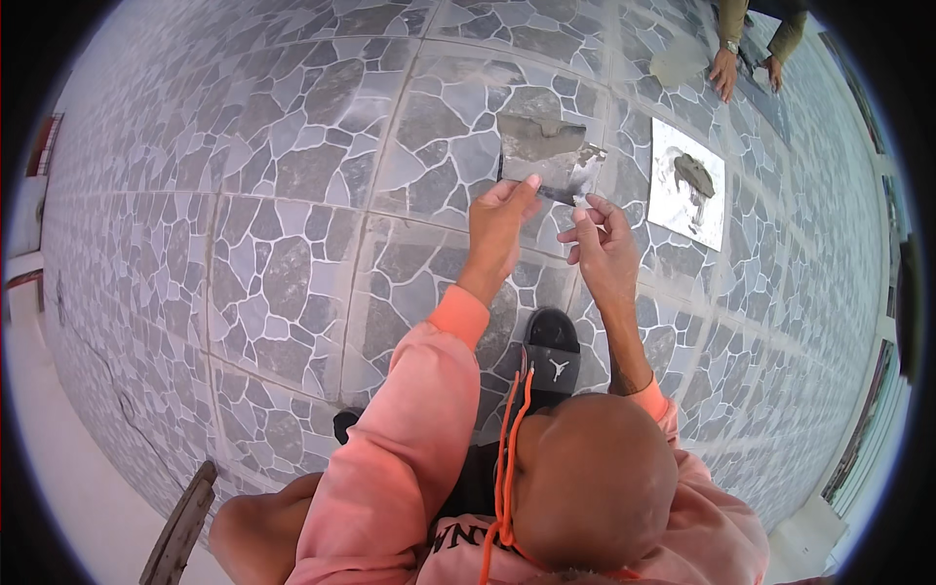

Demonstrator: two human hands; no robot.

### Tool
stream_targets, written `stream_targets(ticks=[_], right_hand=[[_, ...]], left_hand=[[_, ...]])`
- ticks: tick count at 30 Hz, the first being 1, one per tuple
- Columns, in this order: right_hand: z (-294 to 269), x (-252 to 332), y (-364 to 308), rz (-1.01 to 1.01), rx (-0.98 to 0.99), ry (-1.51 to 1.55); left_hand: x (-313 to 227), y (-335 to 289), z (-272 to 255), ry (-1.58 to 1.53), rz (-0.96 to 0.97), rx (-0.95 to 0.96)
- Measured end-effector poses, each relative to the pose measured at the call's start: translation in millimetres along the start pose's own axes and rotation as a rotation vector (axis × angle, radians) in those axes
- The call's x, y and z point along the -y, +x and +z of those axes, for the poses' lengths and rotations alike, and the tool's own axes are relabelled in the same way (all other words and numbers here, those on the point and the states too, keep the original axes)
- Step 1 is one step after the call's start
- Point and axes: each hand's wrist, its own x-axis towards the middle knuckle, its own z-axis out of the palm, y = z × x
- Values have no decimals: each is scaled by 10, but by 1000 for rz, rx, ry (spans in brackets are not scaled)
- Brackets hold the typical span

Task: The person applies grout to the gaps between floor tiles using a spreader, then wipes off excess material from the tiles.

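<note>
I am crouched over the floor (292, 195), which is laid in grey tiles patterned like broken stone, and both my arms in pink sleeves reach out ahead of me. My left hand (499, 226) is closed on the near left edge of a flat metal trowel blade (546, 156), thumb on top and fingers under it, holding the blade out over the tiles. The blade is smeared with grey mortar across most of its face. My right hand (600, 242) is just beside the left, at the blade's near right corner; its fingers are curled and pinched together at that corner, touching the edge, though I cannot tell whether they truly grip it.

To the right of the blade, a little apart from it, lies a square white board (673, 210) with a lump of dark grey mortar (694, 174) sitting on it. Farther off, at the far right, another person's hands (723, 70) rest on the tiles, one with a wristwatch, and a pale patch (679, 64) lies on the floor just to their left.

Near me, below my hands, my black sandal (552, 357) is planted on the tiles. An orange cord (507, 458) hangs from my neck. At the near left a wooden piece (180, 531) slants across the floor's pale edge.
</note>
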Motion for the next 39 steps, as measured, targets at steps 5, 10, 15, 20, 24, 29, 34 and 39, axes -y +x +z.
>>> stream_targets(ticks=[5, 10, 15, 20, 24, 29, 34, 39], right_hand=[[127, 1, 190, 12, -30, -84], [201, -59, 175, -70, -72, -105], [197, -73, 202, -62, -119, -64], [92, -52, 215, 24, -77, 134], [64, 73, 203, 52, -6, 195], [-31, 167, 128, -15, -19, 253], [-276, 353, 46, -123, -44, 313], [-557, 218, 13, -50, 97, 875]], left_hand=[[104, -31, 46, 17, -28, 29], [148, -36, 25, 21, -20, 38], [101, -50, 40, 27, -16, 30], [59, -66, 110, 30, -1, 97], [12, -96, 140, 54, -2, 88], [-3, -141, 230, 38, -25, 81], [-52, -49, 33, 125, -35, 8], [-165, 36, -101, 331, 67, -66]])
